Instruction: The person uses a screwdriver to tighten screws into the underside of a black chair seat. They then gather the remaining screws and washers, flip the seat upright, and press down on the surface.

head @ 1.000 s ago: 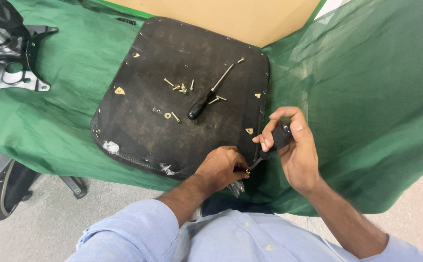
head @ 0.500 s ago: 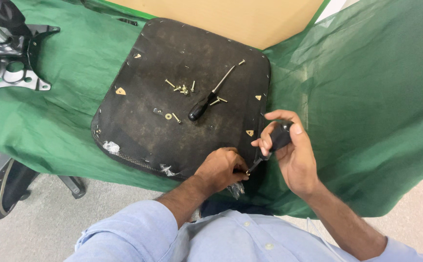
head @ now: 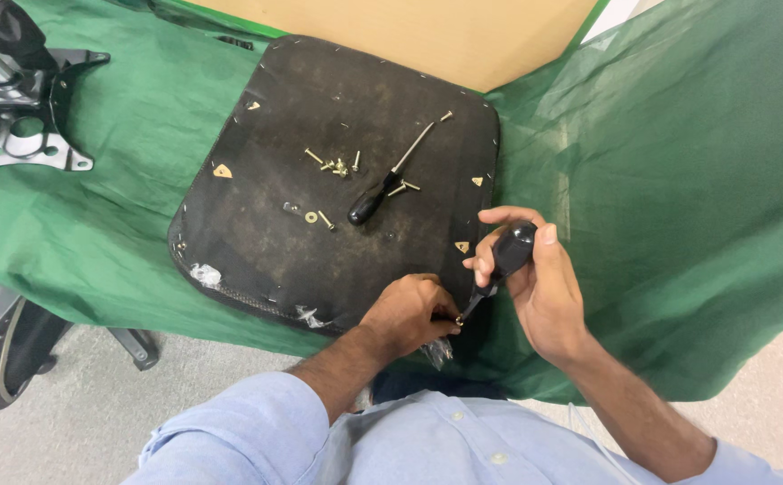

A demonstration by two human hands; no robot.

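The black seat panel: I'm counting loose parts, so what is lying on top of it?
On the seat panel lie a spare screwdriver and scattered brass screws. The left hand covers its near edge, hiding anything there.

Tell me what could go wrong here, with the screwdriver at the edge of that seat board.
The screwdriver tip meets a small screw pinched by the left hand; a slip could jab those fingers. The screw sits at the board's near edge, so it may drop to the floor. Loose screws by the spare screwdriver could roll if the board is jolted.
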